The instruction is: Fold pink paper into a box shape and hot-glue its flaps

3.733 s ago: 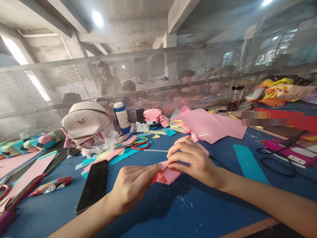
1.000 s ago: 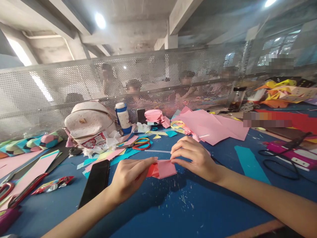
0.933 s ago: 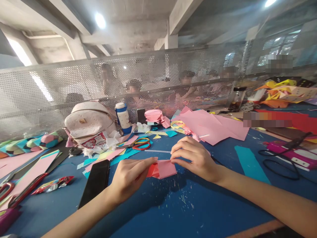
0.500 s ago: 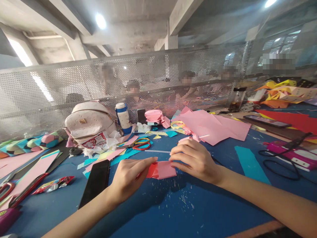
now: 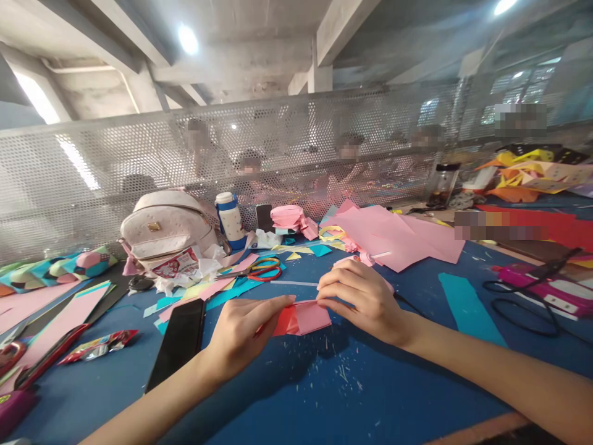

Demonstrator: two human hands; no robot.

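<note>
Between my hands is a small folded pink paper (image 5: 311, 317), its left part a deeper red-pink. My left hand (image 5: 241, 330) grips its left side, index finger stretched along the top edge and thumb hidden. My right hand (image 5: 359, 296) pinches its upper right corner with thumb and fingertips. Just behind lies a thin pale paper strip (image 5: 293, 283) on the blue table. Scissors with orange and red handles (image 5: 265, 269) lie beyond my left hand, and a black phone (image 5: 178, 343) is left of it.
A white backpack (image 5: 169, 216) and a bottle (image 5: 230, 219) stand by the perforated metal screen (image 5: 287, 136). Pink sheets (image 5: 393, 238) lie at the back. On the right are a blue-green paper strip (image 5: 470, 309) and a magenta power strip (image 5: 546, 287) with a black cable. People sit behind the screen.
Almost nothing differs. The right end of the folded paper has shifted very slightly, and both hands keep their hold on it.
</note>
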